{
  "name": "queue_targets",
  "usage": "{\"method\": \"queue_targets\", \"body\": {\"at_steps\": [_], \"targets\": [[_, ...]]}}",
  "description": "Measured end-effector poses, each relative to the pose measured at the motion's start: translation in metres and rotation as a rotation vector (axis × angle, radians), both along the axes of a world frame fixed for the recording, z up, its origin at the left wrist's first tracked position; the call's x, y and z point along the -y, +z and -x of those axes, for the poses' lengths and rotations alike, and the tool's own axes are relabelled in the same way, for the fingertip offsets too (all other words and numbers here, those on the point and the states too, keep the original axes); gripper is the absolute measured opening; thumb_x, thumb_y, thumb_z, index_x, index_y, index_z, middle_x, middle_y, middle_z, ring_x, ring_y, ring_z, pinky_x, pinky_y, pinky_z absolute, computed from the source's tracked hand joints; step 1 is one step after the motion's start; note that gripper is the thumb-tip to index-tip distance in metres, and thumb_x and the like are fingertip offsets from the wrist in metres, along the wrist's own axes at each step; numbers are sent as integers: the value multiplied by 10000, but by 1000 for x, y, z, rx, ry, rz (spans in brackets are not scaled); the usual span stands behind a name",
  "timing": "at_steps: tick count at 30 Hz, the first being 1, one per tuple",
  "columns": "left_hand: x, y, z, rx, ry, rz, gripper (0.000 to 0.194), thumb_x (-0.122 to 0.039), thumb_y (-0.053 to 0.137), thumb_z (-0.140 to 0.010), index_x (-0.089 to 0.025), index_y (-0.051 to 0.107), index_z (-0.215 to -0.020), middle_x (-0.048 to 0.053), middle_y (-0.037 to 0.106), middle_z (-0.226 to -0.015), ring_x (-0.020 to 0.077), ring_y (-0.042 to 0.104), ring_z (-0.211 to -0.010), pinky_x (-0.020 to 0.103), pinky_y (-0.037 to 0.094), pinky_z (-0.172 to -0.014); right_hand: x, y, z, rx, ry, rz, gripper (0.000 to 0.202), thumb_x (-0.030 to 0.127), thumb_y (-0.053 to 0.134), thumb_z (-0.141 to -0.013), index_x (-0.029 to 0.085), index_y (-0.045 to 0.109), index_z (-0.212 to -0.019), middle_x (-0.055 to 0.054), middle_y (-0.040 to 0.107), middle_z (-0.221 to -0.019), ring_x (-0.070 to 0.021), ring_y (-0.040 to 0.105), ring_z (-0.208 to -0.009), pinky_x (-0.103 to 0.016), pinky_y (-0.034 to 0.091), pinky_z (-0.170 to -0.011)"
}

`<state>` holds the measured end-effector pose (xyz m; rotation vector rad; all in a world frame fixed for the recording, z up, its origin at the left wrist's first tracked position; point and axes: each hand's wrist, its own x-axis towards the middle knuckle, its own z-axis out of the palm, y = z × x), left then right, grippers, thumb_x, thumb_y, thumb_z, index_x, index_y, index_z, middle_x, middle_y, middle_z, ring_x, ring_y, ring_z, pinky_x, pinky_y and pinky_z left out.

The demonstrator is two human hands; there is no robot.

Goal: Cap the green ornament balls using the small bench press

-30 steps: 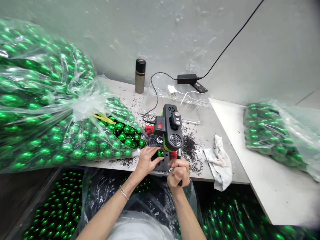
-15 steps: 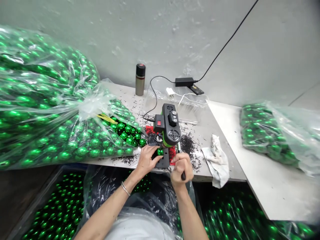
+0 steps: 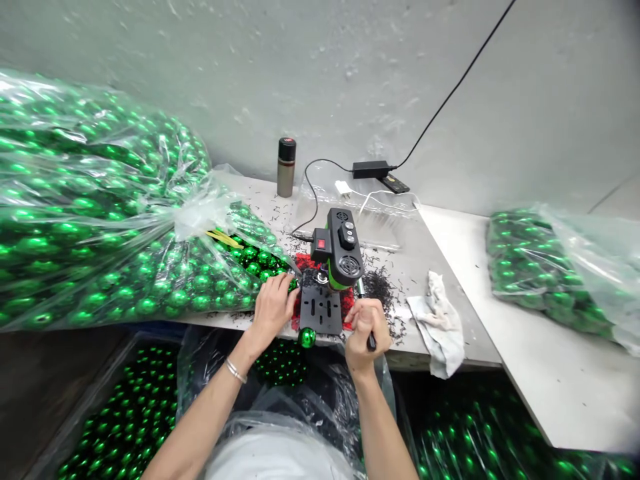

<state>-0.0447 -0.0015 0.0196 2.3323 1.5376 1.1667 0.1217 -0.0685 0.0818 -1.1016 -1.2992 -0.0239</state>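
My left hand (image 3: 273,303) is at the mouth of the large clear bag (image 3: 190,217), its fingers and thumb curled around a shiny green bauble (image 3: 293,285). My right hand (image 3: 369,330) is wrapped around the black-gripped lever (image 3: 371,343) of a small black-and-green bench machine (image 3: 345,247). The machine's slotted black base plate (image 3: 321,308) has no bauble on top. Another green bauble (image 3: 307,337) is at the plate's front edge, above an open plastic-lined container (image 3: 281,363) holding many baubles.
Black shreds (image 3: 377,287) and a red patch surround the machine. Behind it are a bottle (image 3: 286,168), a black power adapter (image 3: 370,169) and a white plug (image 3: 343,189). A stained cloth (image 3: 440,327) lies right, near another bag of baubles (image 3: 545,267).
My left hand has moved left from the base plate to the bag's mouth. The bauble from the plate is now at its front edge. My right hand stays on the lever.
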Motion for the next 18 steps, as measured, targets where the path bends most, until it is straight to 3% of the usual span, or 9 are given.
{"method": "queue_targets", "body": {"at_steps": [4, 8, 10, 13, 15, 18], "targets": [[-29, -1, -7, -67, -68, 66, 154, -257, 582, -901, -155, 662, -982, 80, 629, -779, 255, 595, -794, 367, 475, -783, 1, 2, -2, 0, 43, -6, 317, 147, 413, -946, 197, 483, -640, 0, 533, -672, -124, 528, -623, -276, 405, -564], [-25, 4, -7, 5, -73, 137, 257, -286, 594, -900, -175, 629, -1128, 77, 657, -914, 205, 619, -737, 323, 498, -742, 2, 1, -3, 0, 72, -5, 313, 144, 432, -938, 198, 483, -634, -5, 546, -692, -125, 533, -626, -275, 414, -561], [-20, 11, -3, 165, -102, 265, 350, -353, 625, -883, -197, 596, -1194, 71, 670, -999, 182, 639, -734, 301, 519, -720, 2, -1, -2, -1, 75, -5, 313, 140, 431, -939, 196, 486, -636, -5, 548, -696, -123, 534, -632, -274, 419, -569], [-11, 19, 1, 581, -186, 591, 491, -453, 673, -826, -197, 577, -1234, 22, 679, -853, 174, 667, -693, 298, 560, -667, 1, -3, -1, -11, 60, -7, 320, 153, 427, -945, 197, 484, -633, -3, 540, -687, -124, 531, -631, -275, 417, -569], [-5, 20, 1, 878, -218, 798, 555, -466, 690, -804, -187, 575, -1269, 8, 671, -793, 171, 694, -719, 300, 583, -689, 1, -4, -1, -16, 47, -4, 324, 160, 419, -949, 198, 480, -633, -3, 535, -686, -124, 528, -627, -275, 413, -561], [1, 15, -4, 1166, -226, 946, 529, -419, 722, -789, -196, 620, -1258, 39, 696, -888, 164, 712, -818, 273, 581, -745, 1, -5, 0, -6, 40, -3, 318, 151, 411, -949, 200, 472, -641, -4, 532, -689, -124, 527, -633, -275, 413, -565]]}}
